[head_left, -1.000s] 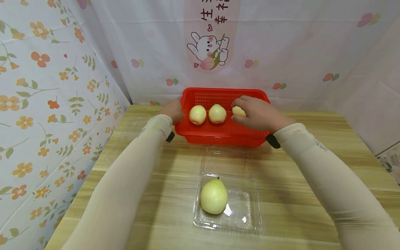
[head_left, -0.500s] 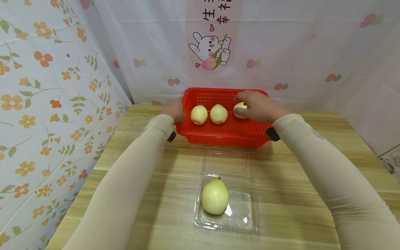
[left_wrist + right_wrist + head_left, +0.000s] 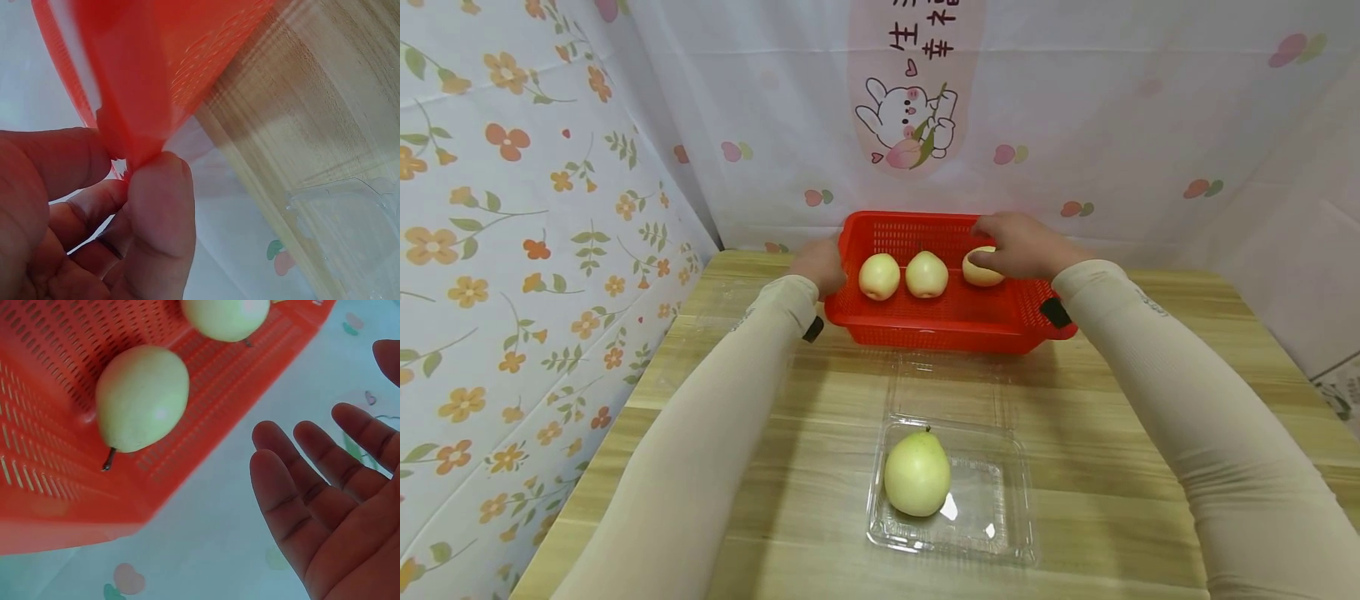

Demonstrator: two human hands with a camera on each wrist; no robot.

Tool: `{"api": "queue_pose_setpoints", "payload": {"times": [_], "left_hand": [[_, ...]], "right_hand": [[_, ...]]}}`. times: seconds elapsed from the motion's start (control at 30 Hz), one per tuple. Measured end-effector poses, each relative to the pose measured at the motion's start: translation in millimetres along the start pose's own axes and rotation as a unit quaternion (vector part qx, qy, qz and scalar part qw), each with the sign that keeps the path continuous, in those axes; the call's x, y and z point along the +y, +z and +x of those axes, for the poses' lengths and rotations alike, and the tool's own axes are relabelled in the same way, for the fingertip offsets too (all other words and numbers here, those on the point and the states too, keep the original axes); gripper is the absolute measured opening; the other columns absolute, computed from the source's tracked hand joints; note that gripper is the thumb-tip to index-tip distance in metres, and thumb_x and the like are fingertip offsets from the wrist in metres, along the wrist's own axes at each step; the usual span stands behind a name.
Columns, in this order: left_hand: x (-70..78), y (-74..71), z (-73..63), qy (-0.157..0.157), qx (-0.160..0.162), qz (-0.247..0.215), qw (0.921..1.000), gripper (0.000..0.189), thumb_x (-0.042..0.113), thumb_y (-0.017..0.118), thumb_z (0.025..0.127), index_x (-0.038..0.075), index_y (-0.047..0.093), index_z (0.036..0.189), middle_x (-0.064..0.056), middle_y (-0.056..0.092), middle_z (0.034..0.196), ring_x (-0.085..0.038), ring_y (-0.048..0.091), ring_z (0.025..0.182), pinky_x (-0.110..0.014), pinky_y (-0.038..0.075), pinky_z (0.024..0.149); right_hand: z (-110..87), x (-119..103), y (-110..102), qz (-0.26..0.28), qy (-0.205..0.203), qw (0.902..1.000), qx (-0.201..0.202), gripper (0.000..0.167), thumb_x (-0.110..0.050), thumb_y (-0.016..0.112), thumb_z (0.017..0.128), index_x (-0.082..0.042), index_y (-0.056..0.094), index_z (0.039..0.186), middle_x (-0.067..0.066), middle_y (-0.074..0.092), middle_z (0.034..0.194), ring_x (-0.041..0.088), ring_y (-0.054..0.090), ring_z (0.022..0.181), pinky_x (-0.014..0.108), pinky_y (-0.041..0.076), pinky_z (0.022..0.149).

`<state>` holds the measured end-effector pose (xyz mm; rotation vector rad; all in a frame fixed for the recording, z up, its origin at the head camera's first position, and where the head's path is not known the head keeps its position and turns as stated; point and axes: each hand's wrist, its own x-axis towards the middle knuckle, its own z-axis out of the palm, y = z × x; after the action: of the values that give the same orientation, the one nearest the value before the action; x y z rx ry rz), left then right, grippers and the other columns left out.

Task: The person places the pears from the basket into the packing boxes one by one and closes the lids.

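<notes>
A red plastic basket (image 3: 955, 314) stands at the back of the table with three pale yellow-green pears inside. At its left end, my left hand (image 3: 818, 265) pinches the rim between thumb and fingers, closely seen in the left wrist view. Over the right end hovers my right hand (image 3: 1026, 246), fingers spread, partly covering the right pear (image 3: 977, 271) in the head view. The right wrist view shows that hand's fingers apart from the pear (image 3: 142, 400). The left pear (image 3: 878, 277) and middle pear (image 3: 927, 275) sit side by side.
A clear plastic clamshell box (image 3: 992, 492) lies with its lid folded back in front of the basket, holding one larger pear (image 3: 917, 473) on its left side. More clear plastic (image 3: 722, 308) lies at the table's left edge. Printed cloth (image 3: 1075, 125) hangs behind.
My right hand has drawn back up and to the right from the right pear, uncovering more of it. The left hand keeps its hold on the basket rim.
</notes>
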<state>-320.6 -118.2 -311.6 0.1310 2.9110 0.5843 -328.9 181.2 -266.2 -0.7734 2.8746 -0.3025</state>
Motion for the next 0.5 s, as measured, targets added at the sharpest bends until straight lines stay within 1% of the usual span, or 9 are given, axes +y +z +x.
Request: {"api": "queue_pose_setpoints", "payload": {"times": [0.17,0.33,0.5], "left_hand": [[-0.2,0.4,-0.3,-0.001,-0.001,0.004,1.0,0.014,0.001,0.051,0.092,-0.001,0.062,0.101,-0.014,0.065,0.092,-0.026,0.063,0.077,-0.033,0.057,0.066],[-0.2,-1.2,-3.7,0.005,-0.003,0.0,1.0,0.014,0.001,0.05,0.092,-0.001,0.062,0.098,-0.013,0.065,0.09,-0.025,0.063,0.075,-0.032,0.056,0.065],[0.3,-1.2,-2.5,0.004,-0.004,-0.006,1.0,0.013,0.0,0.051,0.092,-0.001,0.062,0.098,-0.013,0.064,0.091,-0.026,0.062,0.078,-0.033,0.057,0.067]], "right_hand": [[5.8,10.0,3.2,0.0,0.011,0.9999,-0.01,0.045,-0.025,0.058,0.097,0.002,0.054,0.133,0.023,0.057,0.131,0.041,0.05,0.121,0.055,0.038,0.106],[11.1,17.0,5.2,0.008,0.046,0.9986,-0.024,0.049,-0.027,0.058,0.097,0.002,0.051,0.136,0.024,0.056,0.133,0.041,0.051,0.121,0.057,0.039,0.104],[16.5,23.1,7.7,0.014,0.073,0.9967,-0.033,0.053,-0.028,0.057,0.097,0.003,0.048,0.139,0.026,0.054,0.135,0.042,0.05,0.121,0.058,0.039,0.105]]}}
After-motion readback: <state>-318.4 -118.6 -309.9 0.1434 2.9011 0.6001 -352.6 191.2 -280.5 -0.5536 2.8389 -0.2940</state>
